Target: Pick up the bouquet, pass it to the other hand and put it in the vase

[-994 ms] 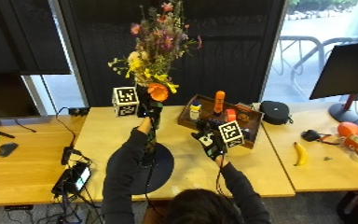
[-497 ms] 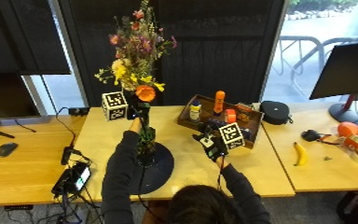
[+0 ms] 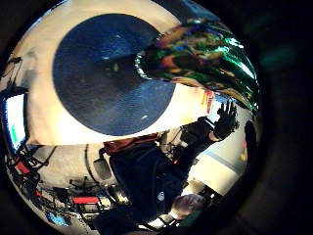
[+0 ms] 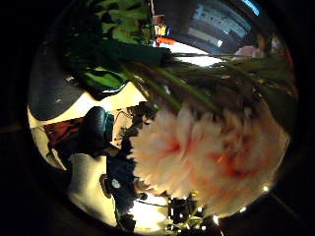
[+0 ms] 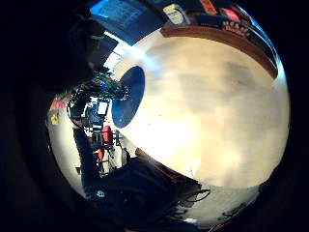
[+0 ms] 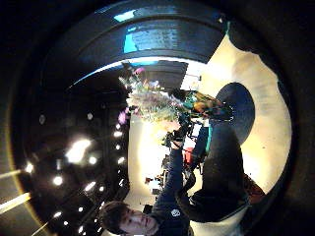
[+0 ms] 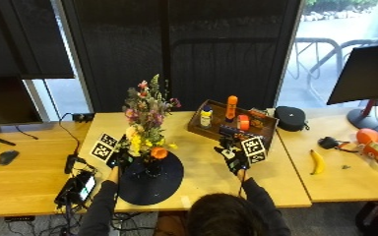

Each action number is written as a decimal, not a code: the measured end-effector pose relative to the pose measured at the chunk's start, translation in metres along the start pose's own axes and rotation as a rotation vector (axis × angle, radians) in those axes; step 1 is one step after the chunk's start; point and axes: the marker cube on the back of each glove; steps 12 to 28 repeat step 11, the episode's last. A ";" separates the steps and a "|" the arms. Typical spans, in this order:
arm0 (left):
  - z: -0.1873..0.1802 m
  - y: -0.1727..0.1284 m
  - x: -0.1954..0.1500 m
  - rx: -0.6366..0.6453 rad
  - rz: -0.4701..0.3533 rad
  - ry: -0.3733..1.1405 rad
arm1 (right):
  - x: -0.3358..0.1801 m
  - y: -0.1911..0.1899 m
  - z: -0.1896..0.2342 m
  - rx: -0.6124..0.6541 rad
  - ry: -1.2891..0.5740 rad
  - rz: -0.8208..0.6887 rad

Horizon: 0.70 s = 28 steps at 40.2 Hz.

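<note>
Bouquet [image 7: 147, 118] lower now; no legible writing.

The bouquet [image 7: 147, 123] stands over the dark round mat [image 7: 151, 177] near the desk's [image 7: 202, 184] front edge, blocking passage across the mat; bare desk lies between mat and right hand [image 7: 234, 156], open to the front edge; the wooden tray [image 7: 199, 129] of bottles closes off the back edge behind that hand; the desk's right edge lies beyond it.

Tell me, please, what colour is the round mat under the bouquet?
The round mat is dark navy, almost black, seen best in the outside view.
</note>
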 end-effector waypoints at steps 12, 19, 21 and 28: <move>-0.036 0.021 0.000 0.073 0.012 -0.132 | 0.027 -0.002 -0.008 0.015 -0.029 0.043; -0.036 0.021 0.000 0.073 0.012 -0.132 | 0.027 -0.002 -0.008 0.015 -0.029 0.043; -0.036 0.021 0.000 0.073 0.012 -0.132 | 0.027 -0.002 -0.008 0.015 -0.029 0.043; -0.036 0.021 0.000 0.073 0.012 -0.132 | 0.027 -0.002 -0.008 0.015 -0.029 0.043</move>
